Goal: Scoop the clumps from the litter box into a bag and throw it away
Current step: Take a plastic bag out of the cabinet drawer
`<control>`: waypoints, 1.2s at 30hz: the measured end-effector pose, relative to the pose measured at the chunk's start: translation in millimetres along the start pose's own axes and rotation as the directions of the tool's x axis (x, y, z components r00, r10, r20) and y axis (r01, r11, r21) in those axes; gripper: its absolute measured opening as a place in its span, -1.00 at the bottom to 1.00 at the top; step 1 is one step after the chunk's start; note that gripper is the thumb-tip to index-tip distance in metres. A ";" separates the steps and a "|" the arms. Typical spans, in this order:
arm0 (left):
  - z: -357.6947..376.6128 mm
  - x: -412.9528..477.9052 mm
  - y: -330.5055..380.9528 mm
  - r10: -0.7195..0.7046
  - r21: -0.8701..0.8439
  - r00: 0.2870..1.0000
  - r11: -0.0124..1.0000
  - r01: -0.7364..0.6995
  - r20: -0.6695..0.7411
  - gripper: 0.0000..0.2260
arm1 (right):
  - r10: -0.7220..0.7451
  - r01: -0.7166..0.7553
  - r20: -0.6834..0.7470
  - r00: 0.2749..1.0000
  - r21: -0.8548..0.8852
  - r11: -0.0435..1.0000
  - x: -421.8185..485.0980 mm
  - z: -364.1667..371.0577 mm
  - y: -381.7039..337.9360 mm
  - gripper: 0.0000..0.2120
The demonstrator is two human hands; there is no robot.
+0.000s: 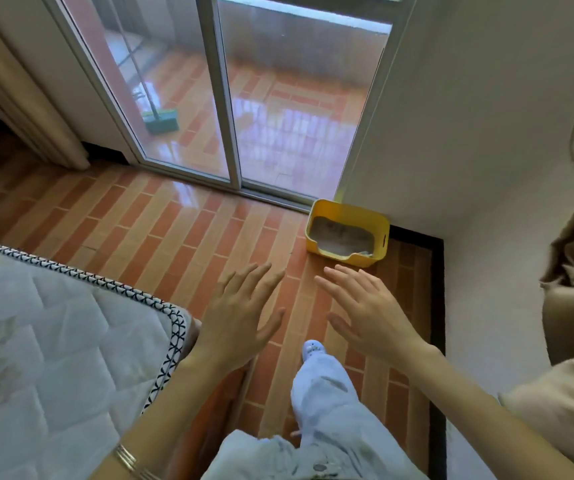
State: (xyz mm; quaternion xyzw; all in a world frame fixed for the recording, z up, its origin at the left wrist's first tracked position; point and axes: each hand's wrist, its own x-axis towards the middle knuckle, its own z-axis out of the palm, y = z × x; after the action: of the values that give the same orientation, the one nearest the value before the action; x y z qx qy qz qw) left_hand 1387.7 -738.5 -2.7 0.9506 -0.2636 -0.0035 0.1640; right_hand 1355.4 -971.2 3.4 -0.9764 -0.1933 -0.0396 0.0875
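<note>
Hands empty, approach stage.
Left hand [240,313] and right hand [368,310] spread wide; litter box [347,233] looks rigid, likely heavy: grip rim.

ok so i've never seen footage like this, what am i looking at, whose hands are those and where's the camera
There is no machine here. This is one picture from a wide-angle camera worn on a person's head, looking forward and down, so the hands are that person's own. The left hand and the right hand reach forward with straight fingers and hold nothing. Below them is the person's leg in pale trousers. Ahead on the tiled floor, in the corner by the sliding glass door, stands a yellow litter box with grey litter inside. A mattress lies at the left. No scoop or bag is in view.
</note>
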 end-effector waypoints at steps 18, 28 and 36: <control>-23.5 173.6 -98.0 -0.392 0.036 0.913 0.917 0.398 -0.110 -0.51 | -0.370 0.358 0.152 0.916 0.098 0.928 284.1 -4.6 107.7 -0.53; -78.0 224.2 -254.0 -0.514 0.009 0.850 0.855 0.518 -0.112 -0.48 | -0.499 0.488 0.157 0.852 0.104 0.866 474.4 26.8 58.7 -0.53; -132.0 260.8 -366.1 -0.589 -0.043 0.773 0.801 0.597 -0.234 -0.52 | -0.598 0.584 0.122 0.792 0.134 0.801 607.0 39.0 1.8 -0.53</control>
State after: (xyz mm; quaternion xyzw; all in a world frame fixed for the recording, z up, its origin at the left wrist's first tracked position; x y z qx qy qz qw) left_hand 1807.6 -533.0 28.2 0.9812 0.0706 0.0623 0.1687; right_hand 1917.5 -740.7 32.3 -0.8622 -0.4964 0.0213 0.0984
